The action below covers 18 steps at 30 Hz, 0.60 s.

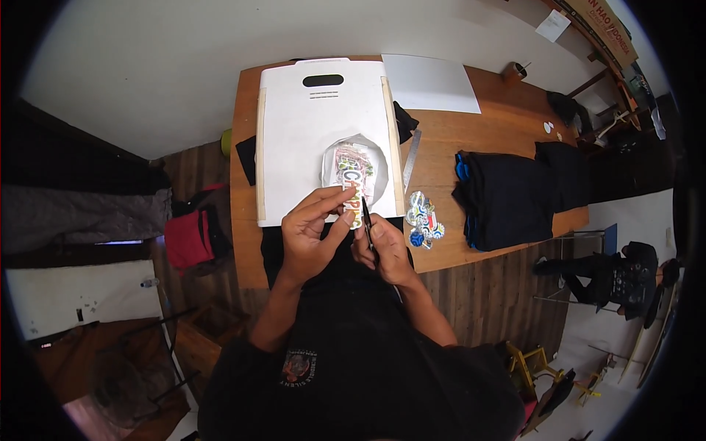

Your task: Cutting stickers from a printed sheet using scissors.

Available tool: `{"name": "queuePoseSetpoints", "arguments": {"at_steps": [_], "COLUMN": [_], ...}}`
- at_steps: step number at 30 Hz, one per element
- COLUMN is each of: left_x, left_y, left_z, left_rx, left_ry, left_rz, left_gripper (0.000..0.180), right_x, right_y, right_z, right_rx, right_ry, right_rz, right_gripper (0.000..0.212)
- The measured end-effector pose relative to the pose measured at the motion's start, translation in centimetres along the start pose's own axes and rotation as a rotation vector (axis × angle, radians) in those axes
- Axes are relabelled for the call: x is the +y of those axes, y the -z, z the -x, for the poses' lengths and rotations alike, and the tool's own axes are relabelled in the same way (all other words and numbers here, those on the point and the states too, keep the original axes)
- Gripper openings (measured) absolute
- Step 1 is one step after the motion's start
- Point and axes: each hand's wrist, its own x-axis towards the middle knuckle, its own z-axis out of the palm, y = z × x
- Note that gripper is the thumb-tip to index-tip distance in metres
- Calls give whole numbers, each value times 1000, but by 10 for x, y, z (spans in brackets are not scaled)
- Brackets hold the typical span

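In front of my chest, my left hand [318,234] pinches a narrow strip of colourful lettered cut-out [355,192] between thumb and fingers. My right hand [387,248] is closed around a slim black cutting tool, which looks like small scissors [365,212]. Its tip points away from me and lies against the strip's right edge. Both hands are over the near edge of a white board [290,158]. Just beyond them a round, crinkled, pale plastic container [379,159] rests on the board, with several printed scraps [353,158] inside.
Right of the board, a pile of round blue-and-green printed cut-outs [423,220] lies on the wooden table [434,143]. A metal ruler [412,158], folded dark cloth [507,198] and a white sheet [430,82] are there too. Another person [625,275] is at the far right.
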Motion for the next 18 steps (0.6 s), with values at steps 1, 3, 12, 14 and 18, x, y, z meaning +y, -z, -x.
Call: {"name": "queuePoseSetpoints", "arguments": {"at_steps": [1,3,12,14,18], "left_x": [1,4,4,3,3], "left_y": [-1,-2,17,17,19], "left_z": [-1,-2,0,0,0], "left_rx": [-1,-10,-20,-18,-15], "left_ry": [1,-33,-35,-33,-25], "left_rz": [-1,17,0,2,11], "left_gripper": [37,37,37,37,36], "right_x": [0,0,16,15,16], "right_y": [0,-2,-11,-12,-12], "right_z": [0,0,-6,-6,-7], "right_rx": [1,1,-2,-3,-5], "right_ry": [1,-2,2,0,-9], "right_rz": [-1,-5,0,0,-9], "right_gripper": [35,36,36,36,36]}}
